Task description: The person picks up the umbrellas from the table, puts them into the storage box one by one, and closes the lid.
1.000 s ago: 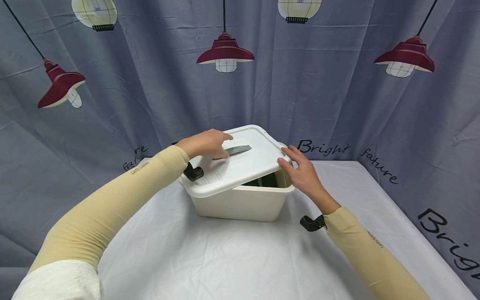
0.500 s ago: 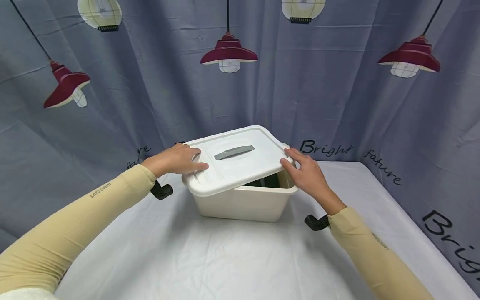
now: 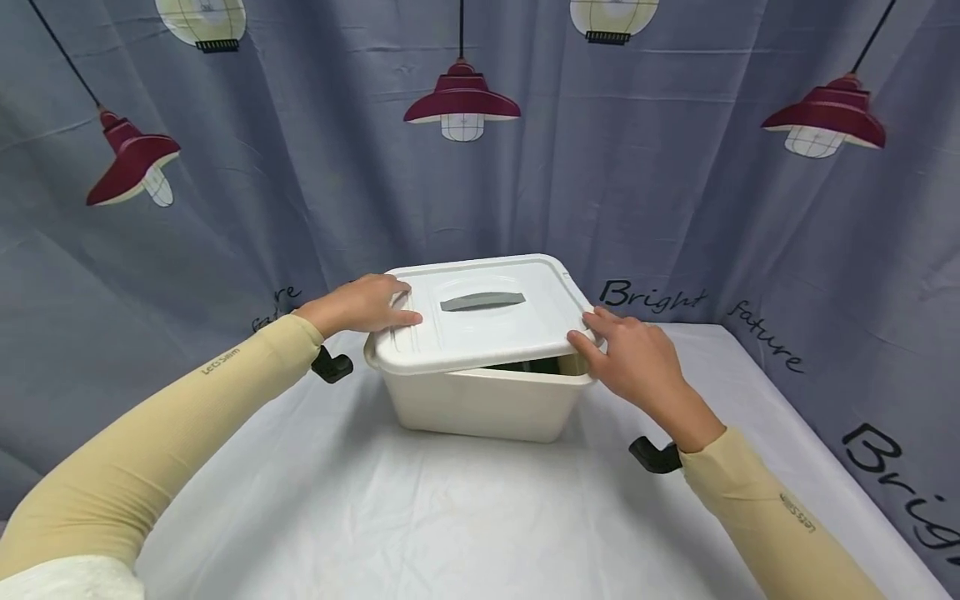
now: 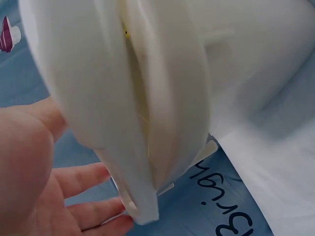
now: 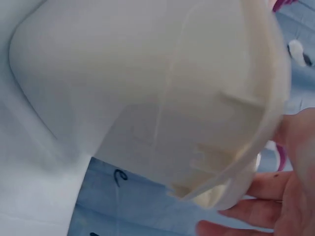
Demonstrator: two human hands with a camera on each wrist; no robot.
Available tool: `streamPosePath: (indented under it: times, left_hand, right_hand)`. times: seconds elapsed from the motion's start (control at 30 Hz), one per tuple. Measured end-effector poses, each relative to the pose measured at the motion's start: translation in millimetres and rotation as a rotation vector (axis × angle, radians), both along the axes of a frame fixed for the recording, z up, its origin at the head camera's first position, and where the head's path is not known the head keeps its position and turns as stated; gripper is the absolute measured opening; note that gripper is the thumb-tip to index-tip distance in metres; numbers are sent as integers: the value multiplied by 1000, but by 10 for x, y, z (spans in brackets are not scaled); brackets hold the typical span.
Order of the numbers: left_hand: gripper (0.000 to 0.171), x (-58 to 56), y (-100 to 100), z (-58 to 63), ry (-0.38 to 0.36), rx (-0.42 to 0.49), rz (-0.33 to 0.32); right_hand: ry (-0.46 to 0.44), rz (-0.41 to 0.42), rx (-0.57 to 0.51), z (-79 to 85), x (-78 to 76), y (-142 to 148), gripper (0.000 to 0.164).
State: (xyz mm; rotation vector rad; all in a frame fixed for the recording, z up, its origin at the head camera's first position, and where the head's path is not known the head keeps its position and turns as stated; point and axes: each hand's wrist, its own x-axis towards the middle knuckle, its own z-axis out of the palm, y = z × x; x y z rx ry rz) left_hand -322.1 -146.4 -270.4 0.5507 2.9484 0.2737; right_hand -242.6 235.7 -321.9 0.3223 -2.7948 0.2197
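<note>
A white lid [image 3: 495, 325] with a grey handle [image 3: 482, 301] lies tilted over a cream plastic storage box [image 3: 480, 408]. Its left side sits low on the rim, while the front right stands raised. Through that gap something dark green [image 3: 536, 366] shows inside the box. My left hand [image 3: 358, 303] holds the lid's left edge, thumb on top; in the left wrist view its fingers [image 4: 88, 179] reach the edge's far end. At the lid's right edge, my right hand [image 3: 637, 358] grips with thumb and fingers; the right wrist view has its fingers [image 5: 258, 211] beside the box's rim.
The box stands on a table with a white cloth [image 3: 450, 517]. Behind and at the sides hangs a blue-grey curtain [image 3: 337, 167] printed with lamps and lettering. A black wrist camera mount [image 3: 655, 455] sits below the right wrist, another [image 3: 332, 364] below the left.
My left hand has left the handle area and moved to the lid's left edge. The lid has turned straighter over the box and its right side has come lower, with my right hand following.
</note>
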Motion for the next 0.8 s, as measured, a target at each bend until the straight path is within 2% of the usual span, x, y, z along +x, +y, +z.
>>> streamPosePath:
  times: [0.17, 0.5, 0.6, 0.8]
  left_hand:
    - [83, -53, -9, -31, 24, 44, 40]
    - [88, -162, -97, -32, -5, 121, 15]
    - [91, -188, -138, -36, -13, 104, 29]
    - [92, -160, -170, -76, -32, 44, 38]
  right_hand:
    - [70, 4, 49, 6, 187, -48, 56]
    - [311, 77, 93, -66, 489, -161, 44]
    - [313, 88, 117, -88, 556, -201, 44]
    - [305, 79, 119, -130, 613, -230, 44]
